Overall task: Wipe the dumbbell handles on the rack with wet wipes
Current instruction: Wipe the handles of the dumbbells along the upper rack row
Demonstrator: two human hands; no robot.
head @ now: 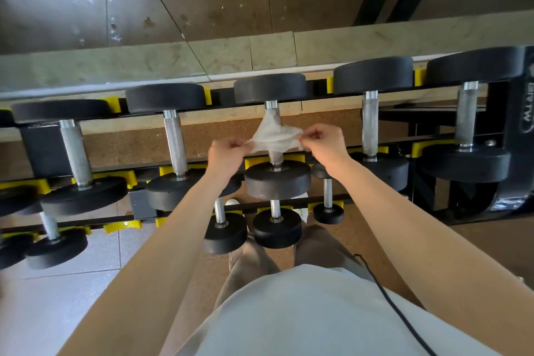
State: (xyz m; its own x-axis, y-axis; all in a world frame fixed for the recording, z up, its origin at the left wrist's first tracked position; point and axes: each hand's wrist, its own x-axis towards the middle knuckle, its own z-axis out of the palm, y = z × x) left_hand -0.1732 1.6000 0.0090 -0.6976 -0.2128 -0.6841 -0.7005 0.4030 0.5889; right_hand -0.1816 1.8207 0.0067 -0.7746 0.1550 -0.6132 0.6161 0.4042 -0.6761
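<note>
Head camera, looking steeply down at a dumbbell rack (138, 205) with yellow cradles and rows of black dumbbells. Both bare arms reach forward over the top row. The left hand (226, 153) pinches the left edge of a thin white wet wipe (276, 136) between thumb and fingertips; the right hand (325, 143) pinches its right edge the same way. The wipe is stretched between them, draped over the knurled metal handle (276, 156) of the middle dumbbell (277, 179), with a corner trailing up the handle toward the far weight. Neighbouring dumbbells sit left and right, handles bare. Below, a light shirt, tan trousers and a black cable are visible.
</note>
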